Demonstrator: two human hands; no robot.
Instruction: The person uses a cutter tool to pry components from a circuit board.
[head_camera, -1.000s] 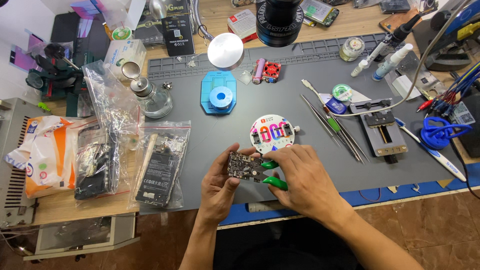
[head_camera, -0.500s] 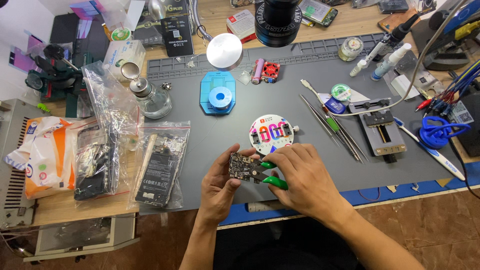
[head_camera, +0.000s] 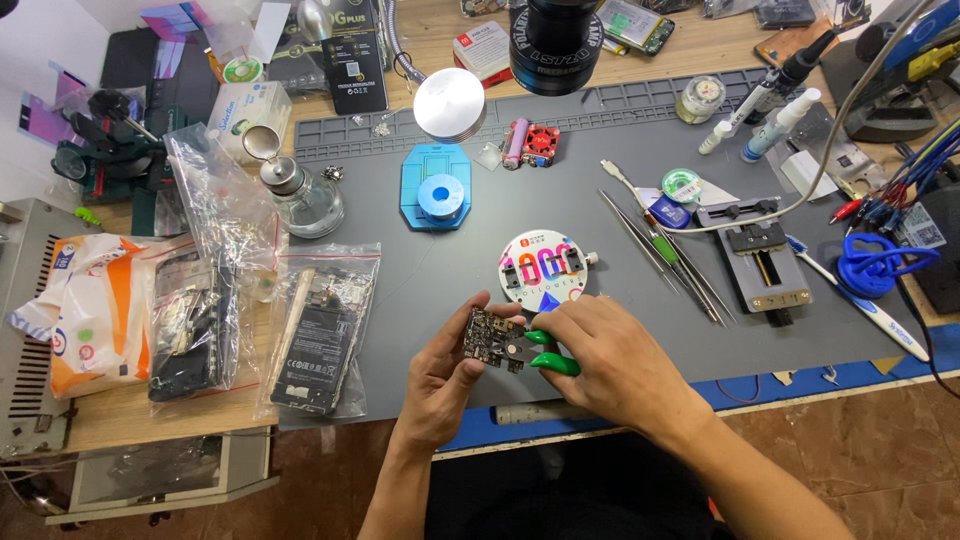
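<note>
My left hand (head_camera: 442, 385) holds a small dark circuit board (head_camera: 494, 340) by its left edge, just above the grey work mat (head_camera: 520, 200). My right hand (head_camera: 612, 362) grips a tool with green handles (head_camera: 552, 352), whose tip meets the right side of the board. Both hands are near the mat's front edge, close together. A round white disc with coloured print (head_camera: 544, 265) lies just behind the board.
Several tweezers (head_camera: 662, 255) and a metal board holder (head_camera: 762, 258) lie to the right. A blue stand with a solder spool (head_camera: 437, 187) sits behind. Plastic bags with phone parts (head_camera: 320, 330) and a glass bottle (head_camera: 300, 197) are on the left. A microscope lens (head_camera: 556, 40) hangs overhead.
</note>
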